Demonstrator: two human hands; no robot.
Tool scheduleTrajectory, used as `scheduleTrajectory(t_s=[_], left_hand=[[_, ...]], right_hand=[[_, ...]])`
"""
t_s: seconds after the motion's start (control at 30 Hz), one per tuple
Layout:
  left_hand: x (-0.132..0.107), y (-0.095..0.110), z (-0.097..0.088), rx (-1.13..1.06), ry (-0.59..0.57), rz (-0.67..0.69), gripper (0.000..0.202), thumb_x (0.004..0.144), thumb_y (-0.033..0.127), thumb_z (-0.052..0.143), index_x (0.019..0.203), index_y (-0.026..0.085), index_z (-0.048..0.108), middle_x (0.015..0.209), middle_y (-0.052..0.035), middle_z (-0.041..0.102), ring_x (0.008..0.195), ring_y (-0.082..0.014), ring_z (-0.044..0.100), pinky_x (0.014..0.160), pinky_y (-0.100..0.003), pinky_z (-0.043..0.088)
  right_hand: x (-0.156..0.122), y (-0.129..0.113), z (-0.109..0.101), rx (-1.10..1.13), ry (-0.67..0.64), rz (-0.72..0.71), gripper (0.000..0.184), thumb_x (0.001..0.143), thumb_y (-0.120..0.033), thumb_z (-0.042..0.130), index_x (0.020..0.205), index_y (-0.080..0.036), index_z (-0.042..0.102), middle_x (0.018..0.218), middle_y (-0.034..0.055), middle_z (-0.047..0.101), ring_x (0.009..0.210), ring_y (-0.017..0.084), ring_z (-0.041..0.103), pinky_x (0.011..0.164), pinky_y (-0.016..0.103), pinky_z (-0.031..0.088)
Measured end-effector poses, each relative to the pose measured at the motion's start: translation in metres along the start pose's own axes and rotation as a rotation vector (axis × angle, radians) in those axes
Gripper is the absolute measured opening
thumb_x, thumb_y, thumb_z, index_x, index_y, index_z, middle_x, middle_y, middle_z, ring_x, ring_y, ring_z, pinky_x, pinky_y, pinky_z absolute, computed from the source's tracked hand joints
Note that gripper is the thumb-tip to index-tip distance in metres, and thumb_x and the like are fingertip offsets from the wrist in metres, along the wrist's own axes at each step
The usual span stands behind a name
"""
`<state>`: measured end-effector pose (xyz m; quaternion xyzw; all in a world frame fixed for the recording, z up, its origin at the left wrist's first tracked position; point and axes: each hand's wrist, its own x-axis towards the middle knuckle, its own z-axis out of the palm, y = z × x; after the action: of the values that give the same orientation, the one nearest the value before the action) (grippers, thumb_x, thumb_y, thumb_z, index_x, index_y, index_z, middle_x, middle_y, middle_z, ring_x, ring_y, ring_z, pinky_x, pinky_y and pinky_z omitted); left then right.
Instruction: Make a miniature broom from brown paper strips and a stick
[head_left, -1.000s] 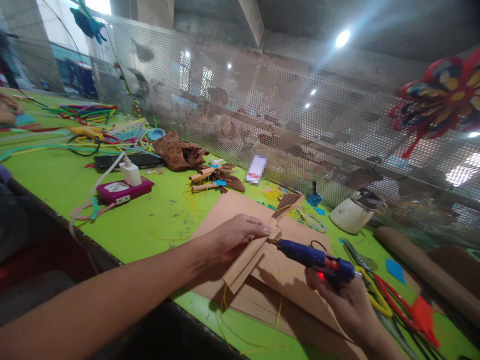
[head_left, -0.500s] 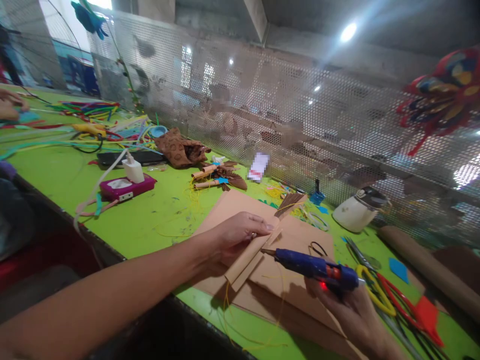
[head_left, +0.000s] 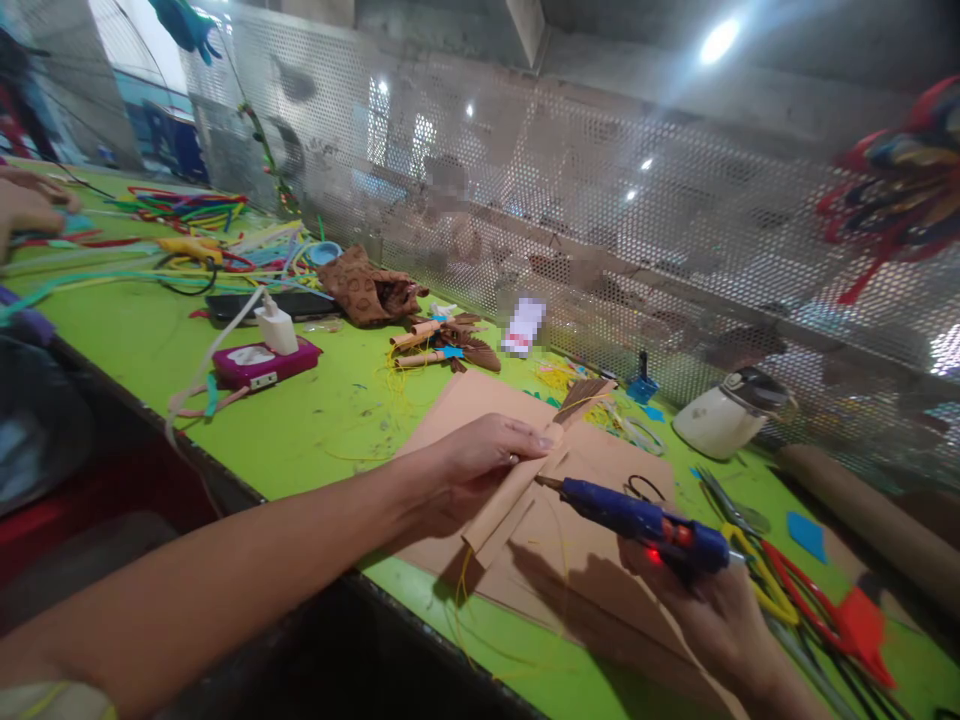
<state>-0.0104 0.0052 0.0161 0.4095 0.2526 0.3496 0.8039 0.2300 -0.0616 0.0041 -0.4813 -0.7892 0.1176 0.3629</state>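
Worktop, long, lime-green, dark-edged (head_left: pixel 300 440), running from far left to near right. Screen, perforated grey metal (head_left: pixel 600 200), along its far side. Ceiling, grey (head_left: pixel 637 40), with beam (head_left: pixel 529 35). Lamp, bright white (head_left: pixel 720 41), glaring overhead, right. Column, grey (head_left: pixel 90 90), far left. Opening, pale, daylit (head_left: pixel 146 45), beside it.

Left forearm (head_left: pixel 277 550): bare, slanting up from the lower left corner
Left hand (head_left: pixel 476 470): pinching, thumb (head_left: pixel 529 438) stretched over the top
Right hand (head_left: pixel 701 605): wrapped in a grip, lower in view, well apart from the left
Right wrist (head_left: pixel 754 665): rising from the bottom edge
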Motion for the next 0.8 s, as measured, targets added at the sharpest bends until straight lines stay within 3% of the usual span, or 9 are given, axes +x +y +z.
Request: scheduleTrajectory(t_s=[0.2, 0.33, 0.53, 0.8], left_hand=[[0.003, -0.001, -0.002, -0.017, 0.033, 0.021, 0.016, 0.066, 0.019, 0.068, 0.077, 0.008, 0.065, 0.069, -0.0067, 0.065, 0.058, -0.0141, 0.058, 0.061, -0.028, 0.045], [0.002, -0.001, -0.002, -0.041, 0.022, -0.001, 0.017, 0.065, 0.019, 0.068, 0.078, 0.008, 0.065, 0.07, -0.0068, 0.065, 0.061, -0.0152, 0.059, 0.063, -0.029, 0.046], [0.002, -0.003, -0.003, -0.039, 0.017, -0.012, 0.022, 0.063, 0.021, 0.073, 0.078, 0.008, 0.064, 0.074, -0.0067, 0.065, 0.065, -0.0157, 0.058, 0.067, -0.031, 0.045], [0.005, -0.004, -0.006, -0.046, 0.052, -0.036, 0.018, 0.069, 0.021, 0.068, 0.079, 0.006, 0.063, 0.073, -0.0085, 0.063, 0.062, -0.0155, 0.057, 0.066, -0.031, 0.046]], right_hand=[[0.001, -0.022, 0.001, 0.03, -0.07, -0.012, 0.023, 0.082, -0.035, 0.052, 0.067, -0.018, 0.056, 0.057, -0.0003, 0.055, 0.05, 0.013, 0.051, 0.046, 0.021, 0.044], [-0.002, -0.016, 0.002, 0.008, -0.037, 0.0, 0.025, 0.083, -0.037, 0.052, 0.067, -0.019, 0.057, 0.062, 0.0013, 0.058, 0.054, 0.014, 0.054, 0.049, 0.022, 0.046], [-0.002, -0.005, 0.002, -0.042, -0.011, -0.09, 0.015, 0.082, -0.032, 0.054, 0.074, -0.02, 0.06, 0.066, 0.0021, 0.061, 0.061, 0.018, 0.06, 0.051, 0.023, 0.048], [-0.003, -0.022, -0.003, 0.051, -0.162, -0.204, 0.01, 0.08, -0.021, 0.052, 0.087, -0.021, 0.059, 0.067, 0.0, 0.059, 0.057, 0.015, 0.057, 0.055, 0.022, 0.047]])
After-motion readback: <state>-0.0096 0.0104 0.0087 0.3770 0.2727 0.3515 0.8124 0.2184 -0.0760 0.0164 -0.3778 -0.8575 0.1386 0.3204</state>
